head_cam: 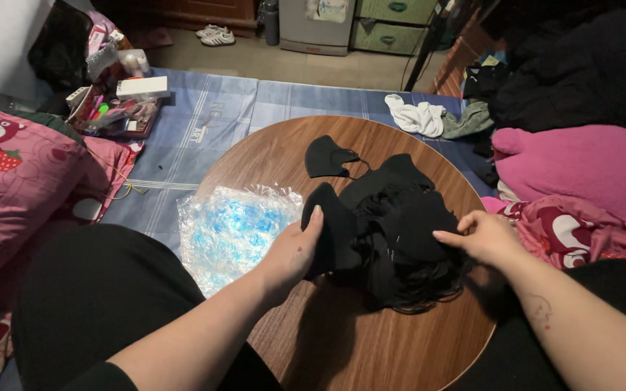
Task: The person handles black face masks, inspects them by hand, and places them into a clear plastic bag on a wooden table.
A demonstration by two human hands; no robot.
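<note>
A heap of black face masks (400,232), matte and tangled with thin ear loops, sits at the round wooden table's (342,340) centre. The left hand (295,250) grips one mask at the heap's nine o'clock edge; the right hand (483,235) pinches into the pile at three o'clock. A single black mask (325,157) lies apart at twelve. A clear plastic bag (233,224) overhangs the table's nine o'clock rim; bare wood lies open toward six.

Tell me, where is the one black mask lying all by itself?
In the head view, the single black mask lies on the far part of the round wooden table, just beyond the pile of black masks that both hands touch.
</note>
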